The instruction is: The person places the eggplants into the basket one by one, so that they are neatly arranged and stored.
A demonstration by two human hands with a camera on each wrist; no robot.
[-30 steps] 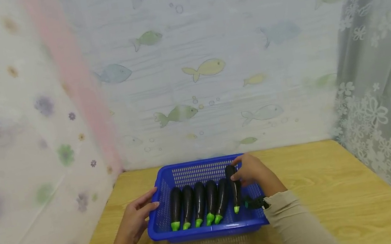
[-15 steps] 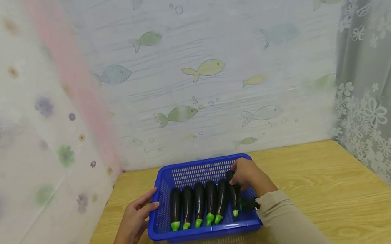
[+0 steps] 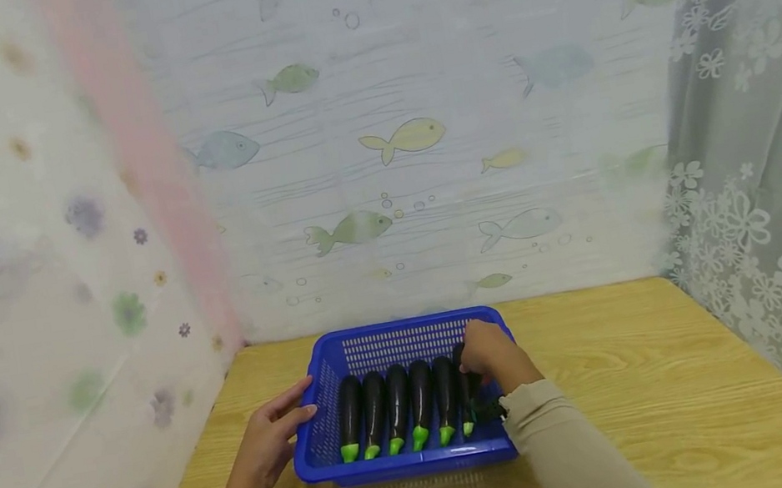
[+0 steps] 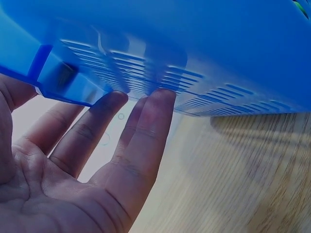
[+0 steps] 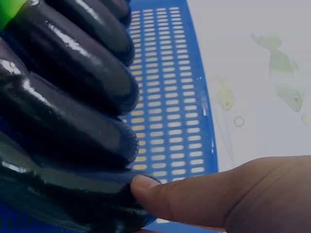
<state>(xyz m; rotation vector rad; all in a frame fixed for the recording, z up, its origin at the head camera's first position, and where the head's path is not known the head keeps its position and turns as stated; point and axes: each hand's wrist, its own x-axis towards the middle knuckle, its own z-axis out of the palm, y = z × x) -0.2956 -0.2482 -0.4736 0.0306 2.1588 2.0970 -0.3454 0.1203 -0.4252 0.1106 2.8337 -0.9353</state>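
A blue plastic basket (image 3: 423,458) holds several dark eggplants (image 3: 400,403) side by side, green stem ends toward the person. My right hand (image 3: 489,352) reaches into the basket's right side and holds the rightmost eggplant (image 5: 73,194), which lies beside its neighbour. In the right wrist view its thumb (image 5: 180,196) presses on the rounded end; the other fingers are mostly hidden. At the basket's left side, my left hand (image 3: 271,435) has its thumb over the rim. Its fingertips (image 4: 163,99) touch the slotted outer wall in the left wrist view.
The basket stands on a wood-grain table (image 3: 653,373), which extends on both sides of it. Behind hangs a sheet printed with fish (image 3: 413,135). A flowered sheet (image 3: 131,312) borders the left, and a sheer lace curtain (image 3: 744,221) the right.
My right hand has lowered the rightmost eggplant into the basket and shifted it left against the row. The neighbouring eggplant has straightened. My left hand has stayed at the rim.
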